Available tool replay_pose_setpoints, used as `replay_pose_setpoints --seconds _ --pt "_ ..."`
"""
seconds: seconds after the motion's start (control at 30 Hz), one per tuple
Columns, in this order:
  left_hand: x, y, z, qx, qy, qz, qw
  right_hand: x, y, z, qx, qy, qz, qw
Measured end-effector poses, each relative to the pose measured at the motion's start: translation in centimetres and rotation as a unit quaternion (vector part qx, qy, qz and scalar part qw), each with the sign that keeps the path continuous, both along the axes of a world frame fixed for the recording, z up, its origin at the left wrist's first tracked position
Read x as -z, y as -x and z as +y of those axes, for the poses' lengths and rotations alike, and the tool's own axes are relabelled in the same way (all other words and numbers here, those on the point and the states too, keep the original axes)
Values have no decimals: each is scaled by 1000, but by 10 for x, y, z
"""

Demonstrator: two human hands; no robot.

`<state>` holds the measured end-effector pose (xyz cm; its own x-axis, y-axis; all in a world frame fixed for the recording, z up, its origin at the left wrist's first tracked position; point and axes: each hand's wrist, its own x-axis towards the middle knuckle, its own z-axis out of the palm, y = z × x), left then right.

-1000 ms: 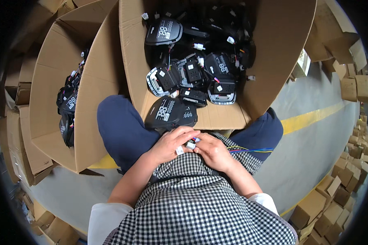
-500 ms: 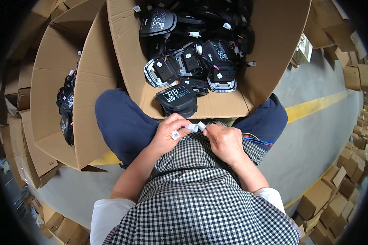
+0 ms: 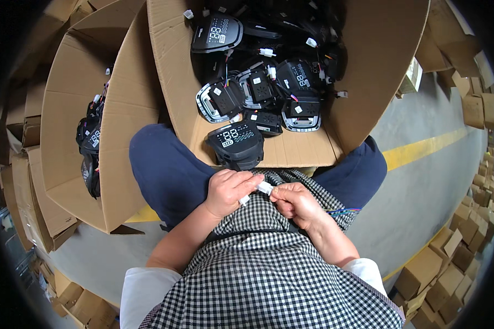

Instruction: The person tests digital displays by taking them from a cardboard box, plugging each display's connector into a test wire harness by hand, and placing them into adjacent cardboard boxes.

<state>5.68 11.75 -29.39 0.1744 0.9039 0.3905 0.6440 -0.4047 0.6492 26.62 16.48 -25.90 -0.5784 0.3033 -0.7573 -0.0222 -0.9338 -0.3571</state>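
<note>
My left hand (image 3: 228, 192) and my right hand (image 3: 301, 204) are close together over my checkered apron, just below the open carton's near edge. Between their fingertips is a white plastic wire connector (image 3: 264, 187), pinched from both sides; its two parts look in line, but how deeply they are joined I cannot tell. Another white connector (image 3: 244, 201) sticks out below my left fingers. Thin coloured wires (image 3: 343, 211) trail out to the right beyond my right wrist. Nearest my left hand, a black digital display unit (image 3: 236, 142) rests at the carton's front edge.
The large cardboard carton (image 3: 362, 82) in front of my knees holds several black display units (image 3: 217, 33) with white plugs. Another open carton (image 3: 123, 137) on the left has similar units (image 3: 93, 134) inside. Stacked boxes (image 3: 422, 263) line the right side, beyond a yellow floor line (image 3: 428, 151).
Both hands have come slightly nearer my body with the connectors. The two connector pieces, angled to each other before, now look in line. The view has shifted a little.
</note>
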Motion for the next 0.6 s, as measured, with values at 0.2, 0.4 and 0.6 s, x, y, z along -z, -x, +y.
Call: replay_pose_setpoints --seconds 0.2,0.4,0.6 --pt "-7 6 4 85 204 59 973 9 2 8 -227 -199 -103 948" --pt "-8 6 7 20 205 42 978 2 6 86 -262 -383 -301 833" --pt "-9 3 11 -56 142 17 988 85 41 168 -199 -674 -463 540"
